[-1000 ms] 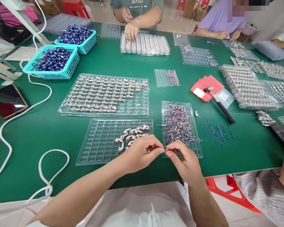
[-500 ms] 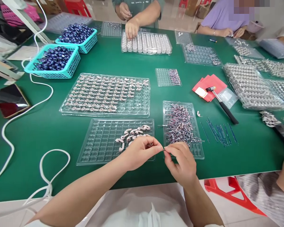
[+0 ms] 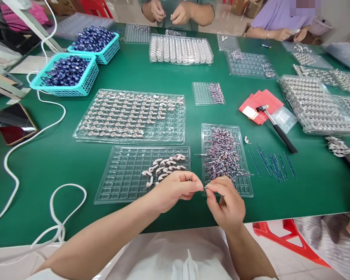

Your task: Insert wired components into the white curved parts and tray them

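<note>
My left hand [image 3: 175,189] is closed in a pinch on a small pinkish tube piece, just above the near edge of the green table [image 3: 46,163]. My right hand [image 3: 225,202] is closed too, pinching a thin wire component whose tip meets the left fingertips. Just beyond my left hand a clear tray [image 3: 125,175] holds a small heap of pink curved sleeves [image 3: 165,166]. Behind my right hand a narrower tray [image 3: 226,159] is piled with wired components. A larger tray [image 3: 131,116] farther back holds rows of finished pink pieces.
Two teal baskets [image 3: 67,76] of blue parts stand at the far left beside a white cable [image 3: 26,136] and a phone [image 3: 13,123]. Red paper and a hammer [image 3: 275,127] lie to the right, with blue wires [image 3: 272,161] nearby. Other people work across the table.
My fingertips have stayed together, shifting slightly. The person across the table has lifted a hand off the far tray and brought both hands together.
</note>
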Demonstrator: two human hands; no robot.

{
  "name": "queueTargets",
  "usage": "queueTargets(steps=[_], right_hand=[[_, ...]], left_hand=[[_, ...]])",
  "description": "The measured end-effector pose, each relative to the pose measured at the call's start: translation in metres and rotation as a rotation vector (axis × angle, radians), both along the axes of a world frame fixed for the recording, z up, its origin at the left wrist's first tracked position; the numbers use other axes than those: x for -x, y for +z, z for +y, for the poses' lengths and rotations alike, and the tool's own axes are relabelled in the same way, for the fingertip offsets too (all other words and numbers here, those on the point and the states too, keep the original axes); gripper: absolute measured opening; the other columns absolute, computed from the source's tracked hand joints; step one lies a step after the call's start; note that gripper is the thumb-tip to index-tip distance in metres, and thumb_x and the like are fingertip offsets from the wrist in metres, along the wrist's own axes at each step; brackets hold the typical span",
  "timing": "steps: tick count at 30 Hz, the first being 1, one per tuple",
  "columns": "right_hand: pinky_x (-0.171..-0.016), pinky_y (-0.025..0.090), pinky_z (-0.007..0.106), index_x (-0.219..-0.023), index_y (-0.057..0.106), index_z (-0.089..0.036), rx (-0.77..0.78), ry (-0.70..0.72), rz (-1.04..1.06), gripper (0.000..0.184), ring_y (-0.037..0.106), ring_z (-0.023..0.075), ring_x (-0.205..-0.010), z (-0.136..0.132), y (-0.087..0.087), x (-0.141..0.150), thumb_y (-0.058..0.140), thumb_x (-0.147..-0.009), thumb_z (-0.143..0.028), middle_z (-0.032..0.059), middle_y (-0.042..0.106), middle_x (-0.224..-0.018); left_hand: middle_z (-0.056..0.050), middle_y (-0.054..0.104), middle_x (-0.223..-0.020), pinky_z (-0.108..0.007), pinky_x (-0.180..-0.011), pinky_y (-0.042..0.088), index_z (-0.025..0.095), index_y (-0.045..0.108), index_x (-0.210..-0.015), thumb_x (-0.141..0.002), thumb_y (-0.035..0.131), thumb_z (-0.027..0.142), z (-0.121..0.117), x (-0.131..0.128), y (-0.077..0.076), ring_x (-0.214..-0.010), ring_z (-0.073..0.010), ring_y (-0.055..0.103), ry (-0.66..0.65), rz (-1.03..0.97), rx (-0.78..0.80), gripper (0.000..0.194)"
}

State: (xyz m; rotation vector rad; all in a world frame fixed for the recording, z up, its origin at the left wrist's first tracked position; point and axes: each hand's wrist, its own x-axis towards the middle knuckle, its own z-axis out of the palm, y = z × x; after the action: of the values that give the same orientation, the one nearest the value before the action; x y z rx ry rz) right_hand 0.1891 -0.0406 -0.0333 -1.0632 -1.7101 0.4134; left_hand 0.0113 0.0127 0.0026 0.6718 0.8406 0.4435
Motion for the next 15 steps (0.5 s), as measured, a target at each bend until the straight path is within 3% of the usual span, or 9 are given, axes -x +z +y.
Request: queueTargets(steps=[5,15], right_hand=[[-0.071,0.052,0.037,-0.105,0.063,-0.021,0.016,0.011,0.075,0.035,0.063,0.0178,-0.078,-0.0031,-0.0007,-0.0008,0.060,-0.081,0.003,0.0046,0.067,-0.087],[-0.068,0.053,0.037,-0.102,0.064,-0.023,0.053,-0.012,0.168,0.029,0.063,0.0173,-0.075,-0.0049,-0.0004,-0.0013,0.059,-0.084,0.000,0.0031,0.067,-0.083]], left_hand=[[0.008,0.036,-0.054,-0.027,-0.055,0.016,0.014,0.058,-0.069,-0.069,0.078,0.033,-0.0036,-0.0026,0.0002,-0.053,-0.0068,0.026,0.016,-0.060,0.065,0.028],[0.006,0.040,-0.058,-0.027,-0.056,0.017,0.013,0.057,-0.070,-0.067,0.081,0.034,-0.0045,-0.0021,0.0009,-0.054,-0.0066,0.031,0.039,-0.078,0.048,0.031]])
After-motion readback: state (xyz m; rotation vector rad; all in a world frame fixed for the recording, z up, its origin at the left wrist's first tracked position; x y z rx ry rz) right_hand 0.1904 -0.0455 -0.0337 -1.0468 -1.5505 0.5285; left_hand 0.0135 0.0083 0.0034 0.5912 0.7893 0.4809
